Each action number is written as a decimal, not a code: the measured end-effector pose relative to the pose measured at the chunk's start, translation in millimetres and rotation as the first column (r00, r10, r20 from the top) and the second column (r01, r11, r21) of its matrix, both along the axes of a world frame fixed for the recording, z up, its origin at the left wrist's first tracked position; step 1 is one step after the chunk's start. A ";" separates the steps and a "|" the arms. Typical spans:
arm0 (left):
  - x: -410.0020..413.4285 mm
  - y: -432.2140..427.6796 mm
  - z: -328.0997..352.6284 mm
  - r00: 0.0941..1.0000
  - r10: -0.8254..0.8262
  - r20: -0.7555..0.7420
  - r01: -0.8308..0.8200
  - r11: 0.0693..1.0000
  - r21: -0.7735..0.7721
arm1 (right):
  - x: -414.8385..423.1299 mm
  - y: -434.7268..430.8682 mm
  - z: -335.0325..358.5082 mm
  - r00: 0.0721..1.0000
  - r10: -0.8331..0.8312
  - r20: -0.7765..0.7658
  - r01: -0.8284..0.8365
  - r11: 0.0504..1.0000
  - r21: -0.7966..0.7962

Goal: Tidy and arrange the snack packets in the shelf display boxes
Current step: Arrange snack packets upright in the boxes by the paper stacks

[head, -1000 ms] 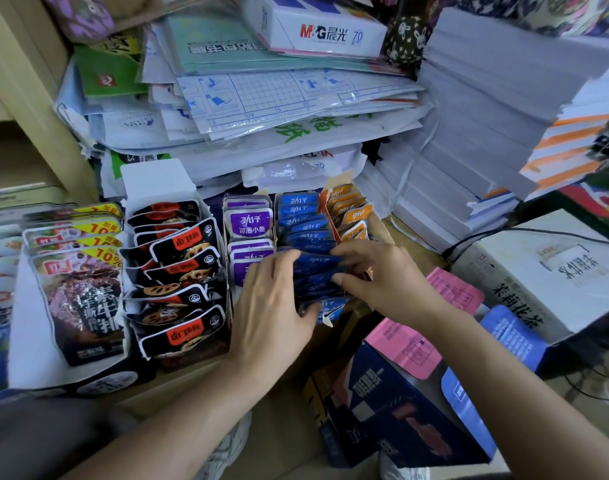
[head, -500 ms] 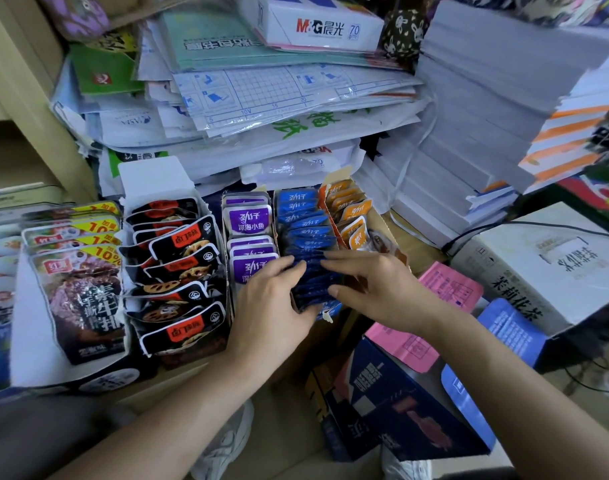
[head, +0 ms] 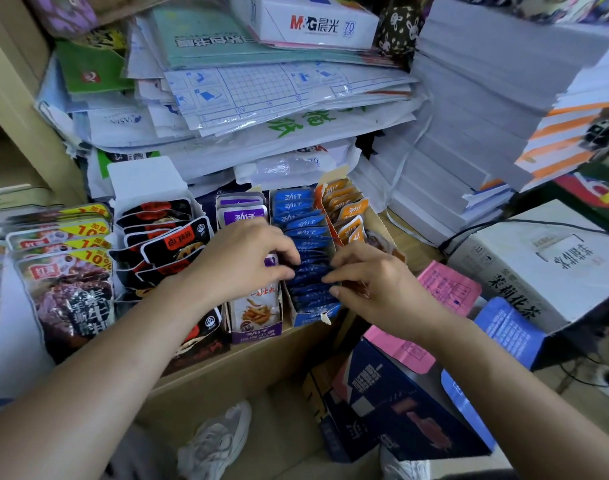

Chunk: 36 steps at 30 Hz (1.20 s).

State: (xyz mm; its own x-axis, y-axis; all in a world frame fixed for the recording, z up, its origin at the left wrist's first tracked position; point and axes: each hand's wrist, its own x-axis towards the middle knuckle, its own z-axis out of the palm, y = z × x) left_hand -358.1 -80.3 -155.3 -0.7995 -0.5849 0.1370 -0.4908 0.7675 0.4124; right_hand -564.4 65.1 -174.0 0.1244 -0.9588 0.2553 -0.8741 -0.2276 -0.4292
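Stationery crowds the background: slumped paper stacks (head: 261, 109) fill the upper half of the frame above a wooden shelf (head: 247, 368) that carries a row of display boxes. At far left stand red-labelled beef-snack packets (head: 71, 292), then a box of black packets (head: 164, 244) leaning unevenly. Next comes the purple display box (head: 258, 317), with its purple packets (head: 242, 214) upright at the back. The left hand (head: 240, 261) reaches over it. Its thumb and curled fingers (head: 282, 249) pinch the left edge of the blue packets (head: 303, 220), which stand filed on edge in the blue display box (head: 313, 315) at mid-frame. The right hand (head: 375, 282) meets it from the other side, fingers curled onto the right edge of the same row, so the near packets are squeezed between both hands. Orange packets (head: 348, 206) sit just beside, in the next box to the right, and a white carton (head: 555, 258) stands well apart at the right edge.

These sachets look light, thin and glossy (likely slick, and apt to fan out or topple like cards). I would judge the best hold to be on the sealed side edges, taking several at once, pressing them together as a block and squaring them against the box walls. Gripping the soft middle could crush the contents.
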 end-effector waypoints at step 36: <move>-2.2 2.6 -2.3 0.979 -0.173 -0.109 0.177 0.984 0.024 | 5.0 -15.0 -1.5 0.975 -0.204 0.092 0.217 0.962 -0.164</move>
